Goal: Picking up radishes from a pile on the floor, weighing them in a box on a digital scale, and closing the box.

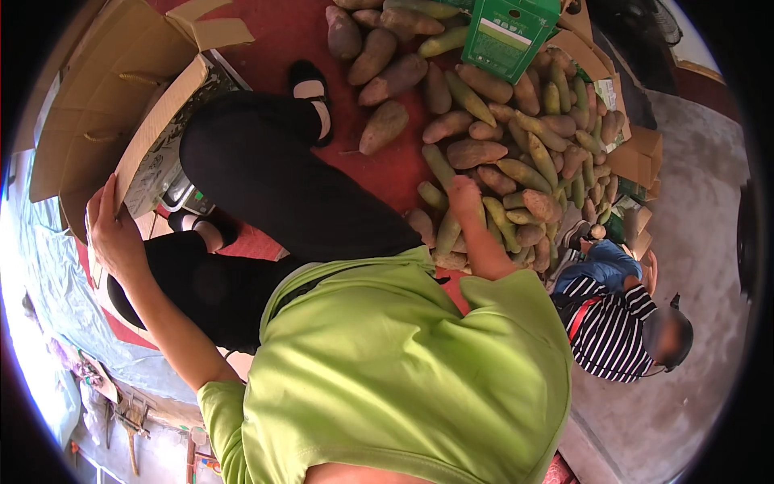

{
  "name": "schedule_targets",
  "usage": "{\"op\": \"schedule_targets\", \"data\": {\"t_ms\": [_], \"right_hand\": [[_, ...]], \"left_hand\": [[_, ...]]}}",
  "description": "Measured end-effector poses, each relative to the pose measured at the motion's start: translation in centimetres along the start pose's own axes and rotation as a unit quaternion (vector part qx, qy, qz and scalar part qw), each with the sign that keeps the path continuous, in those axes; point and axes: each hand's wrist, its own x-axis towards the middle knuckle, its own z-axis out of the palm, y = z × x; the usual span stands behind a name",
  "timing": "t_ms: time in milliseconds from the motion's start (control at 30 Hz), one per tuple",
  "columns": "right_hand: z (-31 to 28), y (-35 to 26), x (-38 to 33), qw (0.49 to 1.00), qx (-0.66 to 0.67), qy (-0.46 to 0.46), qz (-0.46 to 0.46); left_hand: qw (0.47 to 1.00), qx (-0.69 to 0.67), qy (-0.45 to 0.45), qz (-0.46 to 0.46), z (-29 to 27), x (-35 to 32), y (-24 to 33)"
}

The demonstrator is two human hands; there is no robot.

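My left hand [118,242] grips the edge of a tall open cardboard box [153,173] at the left, beside my knee. Its fingers curl over the rim. My right hand [464,197] is down in a large heap of roots [524,161] on my right. It touches or lies right beside a long green radish [438,166]; its fingers are mostly hidden, so a grip cannot be made out. The heap mixes slim green radishes with stout pinkish-brown roots [477,154]. Under the box, part of a scale [187,196] shows.
A green printed carton [509,36] stands at the heap's far side. More cardboard boxes [637,157] line its right. A person in a striped shirt [605,327] crouches at the right. Loose roots [384,127] lie on the red floor covering [262,44] near my shoe [310,97].
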Motion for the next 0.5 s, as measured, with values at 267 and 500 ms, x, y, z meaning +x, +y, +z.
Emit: {"op": "schedule_targets", "data": {"t_ms": [267, 500], "right_hand": [[-3.4, -0.5, -0.4, 0.966, -0.103, -0.127, 0.2], [-1.2, -2.0, -0.8, 0.982, -0.081, -0.124, 0.117]], "left_hand": [[1.0, -0.009, 0.023, -0.007, -0.9, -0.5, 0.0], [0.998, 0.01, -0.007, -0.065, -1.0, -0.4, 1.5]]}}
